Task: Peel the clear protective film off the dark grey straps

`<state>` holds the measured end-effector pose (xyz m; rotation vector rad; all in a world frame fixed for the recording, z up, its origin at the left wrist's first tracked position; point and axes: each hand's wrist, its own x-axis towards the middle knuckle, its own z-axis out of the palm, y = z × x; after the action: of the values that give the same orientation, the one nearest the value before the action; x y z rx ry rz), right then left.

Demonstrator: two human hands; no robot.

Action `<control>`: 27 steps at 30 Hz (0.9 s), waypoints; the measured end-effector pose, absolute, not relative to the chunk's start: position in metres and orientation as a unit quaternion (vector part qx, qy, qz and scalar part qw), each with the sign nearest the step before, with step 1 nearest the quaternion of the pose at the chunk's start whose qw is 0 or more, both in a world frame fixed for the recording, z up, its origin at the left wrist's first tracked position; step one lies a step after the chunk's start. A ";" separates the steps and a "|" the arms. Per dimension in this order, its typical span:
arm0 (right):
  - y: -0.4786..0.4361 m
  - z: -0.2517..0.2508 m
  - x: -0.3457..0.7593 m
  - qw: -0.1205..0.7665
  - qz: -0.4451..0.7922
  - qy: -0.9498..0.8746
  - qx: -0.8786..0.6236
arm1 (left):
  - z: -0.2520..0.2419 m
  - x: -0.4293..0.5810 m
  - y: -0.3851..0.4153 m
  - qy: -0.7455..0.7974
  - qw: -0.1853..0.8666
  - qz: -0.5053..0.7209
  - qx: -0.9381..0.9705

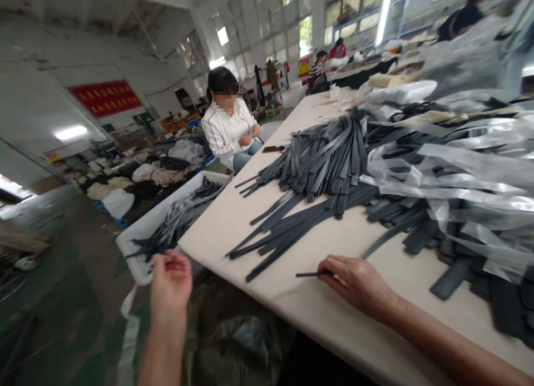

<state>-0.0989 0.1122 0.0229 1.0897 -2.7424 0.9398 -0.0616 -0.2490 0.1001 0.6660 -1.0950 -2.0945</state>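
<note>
Head view: right hand (359,283) resting on table (233,224), fingers pinching thin dark strip (309,274) — near strip pile (317,169). Left hand (170,280) off table edge beside white bin (139,233), loosely curled — grip contents indiscernible.

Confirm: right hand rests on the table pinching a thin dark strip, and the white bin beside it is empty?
Wrong on the bin: the head view shows the white bin holding dark strips. The right hand does rest on the table pinching a thin dark strip.

Bare table (292,288) near the edge lies open; beyond — strap pile (325,158) and plastic wrap (459,169) block.
</note>
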 end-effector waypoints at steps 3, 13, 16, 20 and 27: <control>0.102 0.037 -0.089 0.013 0.323 -0.876 0.357 | 0.064 -0.051 -0.207 -0.266 0.252 -0.878 0.308; 0.050 0.065 -0.052 0.056 0.385 -0.876 0.286 | 0.044 -0.027 -0.125 -0.212 0.112 -0.919 0.312; 0.043 0.062 -0.049 0.062 0.390 -0.879 0.267 | 0.042 -0.023 -0.121 -0.214 0.109 -0.920 0.311; 0.036 0.060 -0.047 0.058 0.357 -0.896 0.258 | 0.034 -0.018 -0.115 -0.216 0.081 -0.920 0.316; 0.016 0.064 -0.046 -0.020 0.231 -0.921 0.313 | 0.011 0.001 -0.111 -0.217 0.057 -0.932 0.286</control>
<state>-0.0458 0.0160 0.0644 0.9947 -2.9315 0.7338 0.0008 -0.1112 0.0105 0.8671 -0.6583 -2.8253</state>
